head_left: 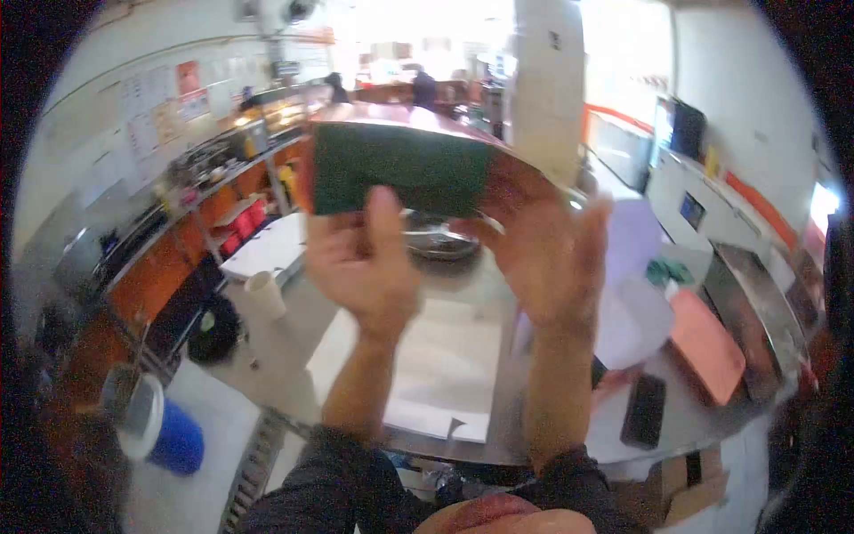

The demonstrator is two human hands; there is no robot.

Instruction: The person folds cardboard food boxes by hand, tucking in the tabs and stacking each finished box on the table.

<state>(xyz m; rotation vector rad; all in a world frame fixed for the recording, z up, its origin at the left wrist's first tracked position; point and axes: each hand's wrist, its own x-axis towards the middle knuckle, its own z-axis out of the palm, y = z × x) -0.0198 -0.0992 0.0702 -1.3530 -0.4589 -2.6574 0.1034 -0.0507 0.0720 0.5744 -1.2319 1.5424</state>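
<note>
Up in front of the person, above the table (698, 414), the green panel (400, 165) is held with its long axis running side to side, roughly along the table's near edge. From here the left hand (365, 267) looks the nearer: its grip is clamped on the lower edge, thumb against the green face. The right hand (551, 258) is beside the right end, too blurred for me to tell whether it grasps. Below, a white sheet (436, 383) reaches toward the near edge
</note>
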